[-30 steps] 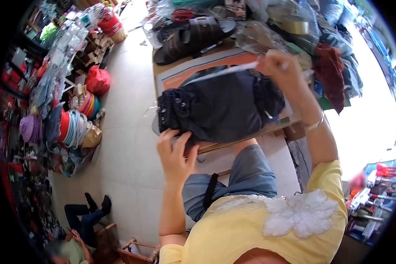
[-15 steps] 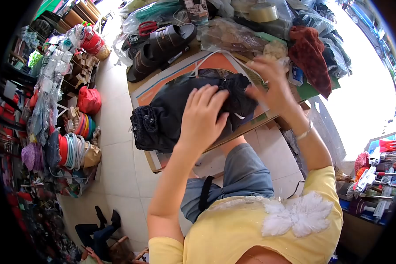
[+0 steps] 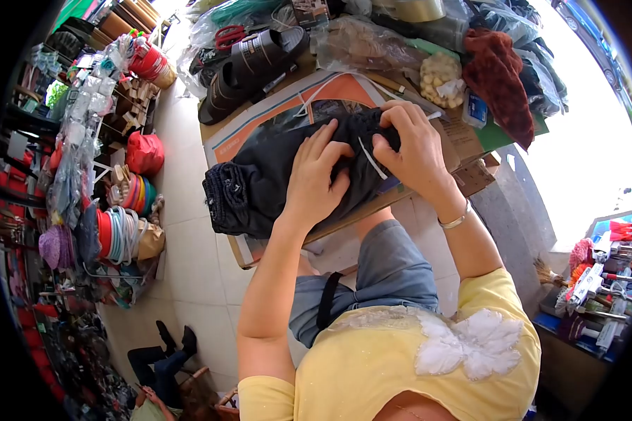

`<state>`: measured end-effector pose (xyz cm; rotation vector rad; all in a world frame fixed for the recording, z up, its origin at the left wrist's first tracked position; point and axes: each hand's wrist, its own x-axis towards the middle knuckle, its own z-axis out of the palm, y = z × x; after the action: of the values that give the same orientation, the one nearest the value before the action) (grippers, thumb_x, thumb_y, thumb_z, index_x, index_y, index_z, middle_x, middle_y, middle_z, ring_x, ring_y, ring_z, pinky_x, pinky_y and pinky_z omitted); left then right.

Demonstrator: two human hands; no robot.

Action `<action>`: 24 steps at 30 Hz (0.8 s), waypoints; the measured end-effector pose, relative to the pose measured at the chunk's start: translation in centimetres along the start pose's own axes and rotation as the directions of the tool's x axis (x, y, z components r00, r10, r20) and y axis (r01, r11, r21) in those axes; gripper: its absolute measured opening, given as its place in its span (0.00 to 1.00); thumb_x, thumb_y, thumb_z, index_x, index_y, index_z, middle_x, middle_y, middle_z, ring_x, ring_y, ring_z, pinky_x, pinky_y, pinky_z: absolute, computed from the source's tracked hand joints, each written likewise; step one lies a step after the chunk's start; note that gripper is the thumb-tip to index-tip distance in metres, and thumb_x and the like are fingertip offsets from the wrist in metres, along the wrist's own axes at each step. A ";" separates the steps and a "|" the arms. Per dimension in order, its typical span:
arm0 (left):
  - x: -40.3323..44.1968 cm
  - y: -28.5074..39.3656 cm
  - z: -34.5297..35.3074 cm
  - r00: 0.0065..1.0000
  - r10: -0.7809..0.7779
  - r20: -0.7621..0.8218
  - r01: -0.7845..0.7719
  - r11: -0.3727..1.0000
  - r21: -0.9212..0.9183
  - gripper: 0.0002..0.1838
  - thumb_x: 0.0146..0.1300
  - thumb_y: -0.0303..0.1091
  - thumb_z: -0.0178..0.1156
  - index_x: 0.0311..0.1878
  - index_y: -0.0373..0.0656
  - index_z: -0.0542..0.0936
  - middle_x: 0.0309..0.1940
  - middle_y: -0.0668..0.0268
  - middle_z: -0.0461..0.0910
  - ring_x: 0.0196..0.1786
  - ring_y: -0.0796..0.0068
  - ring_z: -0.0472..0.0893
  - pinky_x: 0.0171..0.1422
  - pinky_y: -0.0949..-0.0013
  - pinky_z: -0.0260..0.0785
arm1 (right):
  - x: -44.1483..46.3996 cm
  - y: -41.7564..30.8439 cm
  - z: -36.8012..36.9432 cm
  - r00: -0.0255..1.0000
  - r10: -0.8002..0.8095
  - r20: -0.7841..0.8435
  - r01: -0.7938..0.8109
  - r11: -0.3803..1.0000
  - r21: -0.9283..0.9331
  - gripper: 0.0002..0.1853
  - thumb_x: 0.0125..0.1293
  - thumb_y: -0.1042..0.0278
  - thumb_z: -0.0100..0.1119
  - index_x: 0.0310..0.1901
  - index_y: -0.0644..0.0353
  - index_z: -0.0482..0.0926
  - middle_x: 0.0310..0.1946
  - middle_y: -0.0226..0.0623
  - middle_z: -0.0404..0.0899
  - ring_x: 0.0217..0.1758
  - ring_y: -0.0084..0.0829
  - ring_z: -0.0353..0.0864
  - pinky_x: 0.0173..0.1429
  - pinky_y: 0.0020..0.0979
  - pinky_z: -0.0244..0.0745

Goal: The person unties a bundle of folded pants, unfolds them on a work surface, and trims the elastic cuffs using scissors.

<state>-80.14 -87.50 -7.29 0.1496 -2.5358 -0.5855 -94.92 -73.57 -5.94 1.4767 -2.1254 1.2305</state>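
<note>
A bundle of dark cloth (image 3: 267, 175) with gathered elastic at its left end lies on a printed sheet (image 3: 235, 140) over cardboard. My left hand (image 3: 318, 172) rests on the middle of the bundle, fingers apart. At the bundle's right end, my right hand (image 3: 414, 144) has thumb and fingers closed on the gathered dark cloth. A white cord (image 3: 372, 158) hangs over the cloth between my hands. Another white strip curves across the sheet behind the bundle.
Black sandals (image 3: 235, 74), red scissors (image 3: 229, 36), plastic bags (image 3: 365, 45), a tape roll (image 3: 418, 8) and a brown-red cloth (image 3: 495, 84) lie beyond the sheet. Shelved goods line the left. A seated person (image 3: 158, 372) is at lower left; brushes (image 3: 597, 288) stand at right.
My left hand has moved from the bundle's left front edge onto its middle. My right hand has come down from above the sheet and closed on the cloth's right end.
</note>
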 end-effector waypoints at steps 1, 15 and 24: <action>-0.1 0.2 0.0 1.000 0.001 0.000 -0.001 1.000 -0.001 0.26 0.49 0.25 0.60 0.56 0.44 0.74 0.65 0.50 0.67 0.68 0.49 0.65 0.73 0.53 0.54 | -0.4 0.3 0.1 0.999 0.004 -0.039 -0.003 1.000 0.029 0.13 0.51 0.66 0.63 0.37 0.60 0.73 0.43 0.40 0.77 0.48 0.44 0.76 0.48 0.39 0.75; 5.3 -2.7 -2.6 0.945 -0.144 0.293 0.121 0.988 0.094 0.40 0.47 0.49 0.68 0.64 0.44 0.70 0.63 0.51 0.71 0.67 0.53 0.68 0.71 0.54 0.54 | -4.9 -0.2 0.9 0.932 -0.306 -0.194 0.308 0.951 -0.018 0.15 0.38 0.75 0.68 0.30 0.58 0.73 0.48 0.43 0.73 0.53 0.51 0.74 0.53 0.45 0.75; 5.4 4.5 -9.4 0.980 0.188 -0.065 -0.157 0.932 0.327 0.24 0.40 0.34 0.72 0.45 0.48 0.77 0.35 0.64 0.78 0.41 0.58 0.78 0.45 0.60 0.67 | -3.8 -2.1 -2.0 0.984 0.151 -0.095 -0.050 0.741 0.670 0.34 0.45 0.73 0.74 0.54 0.59 0.66 0.62 0.46 0.63 0.60 0.36 0.68 0.57 0.36 0.70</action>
<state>-79.79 -88.22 4.42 0.0659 -2.5003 -0.0916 -91.85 -69.93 -6.13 1.4475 -1.7544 2.2365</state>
